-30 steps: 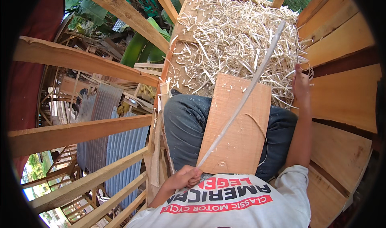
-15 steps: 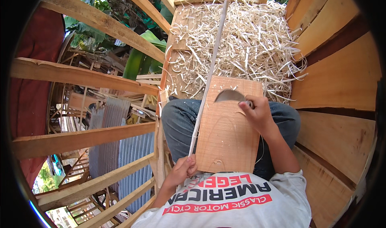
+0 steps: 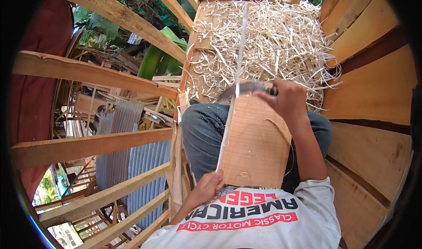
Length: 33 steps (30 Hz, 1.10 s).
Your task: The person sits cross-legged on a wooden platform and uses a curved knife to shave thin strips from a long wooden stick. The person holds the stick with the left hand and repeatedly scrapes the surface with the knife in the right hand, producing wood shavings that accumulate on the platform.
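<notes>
A long, thin pale strip [image 3: 227,132] runs from my left hand [image 3: 210,185] away toward the far edge of the floor. My left hand is closed around its near end, close to my shirt. In my right hand [image 3: 285,97] is the handle of a knife with a curved blade [image 3: 241,89]. The blade crosses the strip around its middle, somewhat blurred. Under both lies a flat wooden board [image 3: 255,148] across my lap, its near end against my shirt. A thin curled shaving [image 3: 280,129] rests on the board near my right forearm.
A thick spread of pale shavings [image 3: 281,42] covers the plank floor ahead. Wooden slats [image 3: 96,75] form an open railing at left, with corrugated metal sheets [image 3: 147,178] and stacked timber beyond. A plank wall [image 3: 369,95] stands close on my right.
My right hand has moved the knife away from me and left, from above the board onto the strip. The strip's near end and my left hand have shifted slightly right.
</notes>
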Available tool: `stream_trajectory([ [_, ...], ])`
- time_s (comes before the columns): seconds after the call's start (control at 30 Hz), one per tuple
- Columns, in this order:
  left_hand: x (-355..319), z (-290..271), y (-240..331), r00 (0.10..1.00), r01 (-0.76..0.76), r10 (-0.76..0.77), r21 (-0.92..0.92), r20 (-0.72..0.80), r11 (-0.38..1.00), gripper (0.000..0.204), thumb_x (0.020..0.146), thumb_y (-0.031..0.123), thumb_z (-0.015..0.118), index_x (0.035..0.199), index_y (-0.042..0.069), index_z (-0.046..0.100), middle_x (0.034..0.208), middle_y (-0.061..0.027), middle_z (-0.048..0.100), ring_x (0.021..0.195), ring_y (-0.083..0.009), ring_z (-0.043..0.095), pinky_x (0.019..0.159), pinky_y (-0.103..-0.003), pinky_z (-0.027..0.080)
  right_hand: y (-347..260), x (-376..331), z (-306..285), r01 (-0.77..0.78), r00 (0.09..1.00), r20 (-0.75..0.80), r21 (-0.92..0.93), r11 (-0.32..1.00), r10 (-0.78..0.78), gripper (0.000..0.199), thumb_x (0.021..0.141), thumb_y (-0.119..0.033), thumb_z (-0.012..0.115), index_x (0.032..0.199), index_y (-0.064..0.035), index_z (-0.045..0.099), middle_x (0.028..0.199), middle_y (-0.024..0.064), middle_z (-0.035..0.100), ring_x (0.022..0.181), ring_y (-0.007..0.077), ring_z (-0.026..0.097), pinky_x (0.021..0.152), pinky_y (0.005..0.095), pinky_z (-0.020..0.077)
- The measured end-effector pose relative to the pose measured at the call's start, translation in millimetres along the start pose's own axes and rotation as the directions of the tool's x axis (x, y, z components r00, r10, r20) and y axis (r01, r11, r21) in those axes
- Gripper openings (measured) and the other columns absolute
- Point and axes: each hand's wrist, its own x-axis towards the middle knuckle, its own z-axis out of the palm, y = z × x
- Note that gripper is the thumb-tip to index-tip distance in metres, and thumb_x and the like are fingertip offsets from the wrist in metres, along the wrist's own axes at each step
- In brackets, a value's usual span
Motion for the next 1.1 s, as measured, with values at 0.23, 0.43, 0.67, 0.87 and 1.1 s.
stream_trajectory([
  [0.23, -12, -4, -12, 0.999, -0.009, 0.009, 0.021, 0.042, 1.000, 0.039, 0.101, 0.033, 0.032, 0.075, 0.005, 0.041, 0.060, 0.0038, 0.035, 0.055, -0.0075, 0.031, 0.050, -0.024, 0.028, 138, 88, -58, -0.399, 0.846, -0.270, 0.247, 0.883, 0.459, 0.074, 0.086, -0.063, 0.048, 0.049, 0.0009, 0.045, 0.044, 0.0072, 0.041, 0.043, 0.0201, 0.040, 0.048, 0.0360, 0.0369],
  [0.43, 0, -14, -16, 0.989, -0.137, 0.129, -0.131, -0.069, 0.982, 0.037, 0.101, 0.032, 0.029, 0.078, 0.006, 0.041, 0.063, 0.0029, 0.035, 0.056, -0.0056, 0.030, 0.050, -0.022, 0.027, 99, 5, -27, -0.252, 0.952, -0.043, 0.450, 0.857, 0.303, 0.063, 0.092, -0.051, 0.048, 0.054, -0.0016, 0.036, 0.050, -0.0011, 0.029, 0.051, 0.0086, 0.029, 0.045, 0.0328, 0.0227],
  [0.67, -3, -12, -2, 0.997, -0.035, 0.028, -0.089, -0.075, 0.995, 0.037, 0.100, 0.035, 0.035, 0.079, 0.006, 0.043, 0.064, 0.0030, 0.035, 0.056, -0.0052, 0.031, 0.049, -0.021, 0.028, 26, -50, -12, -0.152, 0.988, 0.081, 0.456, 0.877, 0.129, 0.058, 0.083, -0.050, 0.061, 0.056, 0.0000, 0.051, 0.043, 0.0062, 0.039, 0.041, 0.0158, 0.040, 0.042, 0.0333, 0.0319],
  [0.87, -8, -4, -7, 0.991, -0.047, 0.039, -0.058, -0.125, 0.997, 0.038, 0.099, 0.038, 0.039, 0.080, 0.005, 0.046, 0.063, 0.0037, 0.038, 0.055, -0.0045, 0.032, 0.049, -0.021, 0.029, -22, -36, -44, 0.049, 0.991, 0.117, 0.105, 0.993, -0.062, 0.060, 0.075, -0.060, 0.063, 0.055, -0.0039, 0.055, 0.046, 0.0098, 0.051, 0.044, 0.0262, 0.055, 0.045, 0.0363, 0.0441],
  [1.1, -13, 2, -37, 0.980, -0.115, 0.148, 0.230, -0.134, 0.966, 0.037, 0.098, 0.034, 0.042, 0.092, -0.001, 0.054, 0.057, -0.0031, 0.046, 0.052, -0.0092, 0.043, 0.050, -0.026, 0.037, 16, 18, -55, -0.165, 0.979, 0.086, -0.207, 0.964, 0.186, 0.073, 0.078, -0.070, 0.050, 0.059, -0.0001, 0.060, 0.052, 0.0163, 0.056, 0.052, 0.0313, 0.060, 0.051, 0.0397, 0.0478],
])
